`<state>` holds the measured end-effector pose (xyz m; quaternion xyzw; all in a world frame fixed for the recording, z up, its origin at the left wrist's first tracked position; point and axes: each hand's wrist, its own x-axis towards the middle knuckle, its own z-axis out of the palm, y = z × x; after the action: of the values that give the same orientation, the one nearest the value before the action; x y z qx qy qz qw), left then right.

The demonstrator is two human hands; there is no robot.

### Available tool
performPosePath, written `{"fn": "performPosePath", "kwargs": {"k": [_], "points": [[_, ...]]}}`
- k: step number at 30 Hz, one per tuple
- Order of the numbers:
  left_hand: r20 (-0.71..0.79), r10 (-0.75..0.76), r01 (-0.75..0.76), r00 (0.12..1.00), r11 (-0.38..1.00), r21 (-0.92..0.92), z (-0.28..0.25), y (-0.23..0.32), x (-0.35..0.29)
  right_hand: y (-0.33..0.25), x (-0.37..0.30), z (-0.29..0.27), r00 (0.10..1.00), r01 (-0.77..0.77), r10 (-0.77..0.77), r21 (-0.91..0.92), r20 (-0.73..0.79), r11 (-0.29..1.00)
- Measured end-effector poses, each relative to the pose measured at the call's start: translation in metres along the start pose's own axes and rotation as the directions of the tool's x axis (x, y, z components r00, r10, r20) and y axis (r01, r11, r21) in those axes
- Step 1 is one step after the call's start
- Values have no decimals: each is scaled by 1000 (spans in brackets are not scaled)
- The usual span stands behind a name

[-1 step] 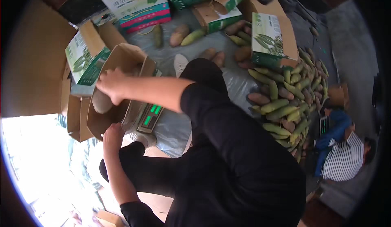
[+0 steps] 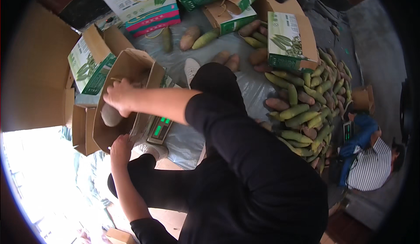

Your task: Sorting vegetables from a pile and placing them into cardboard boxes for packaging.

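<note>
An open cardboard box (image 2: 139, 62) stands tilted in front of me on a digital scale with a green-lit display (image 2: 159, 129). My right hand (image 2: 120, 96) reaches into it, closed over a green radish (image 2: 112, 115) whose pale, rounded end shows below the hand. A thin yellowish tip shows above the knuckles. My left hand (image 2: 121, 149) is closed on the box's near edge, with thumb and fingers pressed together. More produce lies deeper in the box, mostly hidden by my right hand and the wall.
A large heap of green radishes (image 2: 299, 115) lies to the right, with several loose ones ahead. Printed green-and-white boxes (image 2: 286, 38) stand around, and a tall cardboard carton (image 2: 35, 69) is at left. Another person in a striped shirt (image 2: 371, 167) sits far right.
My right hand has shifted slightly inside the box, and a yellowish tip now shows above it. The left hand stays at the box edge. The view has moved a little.
</note>
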<state>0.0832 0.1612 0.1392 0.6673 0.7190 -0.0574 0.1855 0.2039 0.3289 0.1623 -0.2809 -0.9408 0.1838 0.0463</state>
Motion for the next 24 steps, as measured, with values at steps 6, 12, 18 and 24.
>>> {"fn": "performPosePath", "kwargs": {"k": [6, 12, 18, 24], "points": [[3, -2, 2, 1000, 1000, -27, -5, 11, 2, 0, 11, 80, 993, -114, 116, -80, 17, 990], [-34, 62, -63, 998, 998, -22, -7, 13, 2, 10, 2, 47, 990, -67, 51, 117, 129, 991], [-20, 17, -17, 1000, 1000, 6, 2, 8, 3, 48, -63, -51, 981, 48, 15, 316, -194, 948], [43, -4, 4, 999, 1000, 6, -3, 2, 1, 155, -200, -77, 855, -47, 341, 595, -392, 803]]}}
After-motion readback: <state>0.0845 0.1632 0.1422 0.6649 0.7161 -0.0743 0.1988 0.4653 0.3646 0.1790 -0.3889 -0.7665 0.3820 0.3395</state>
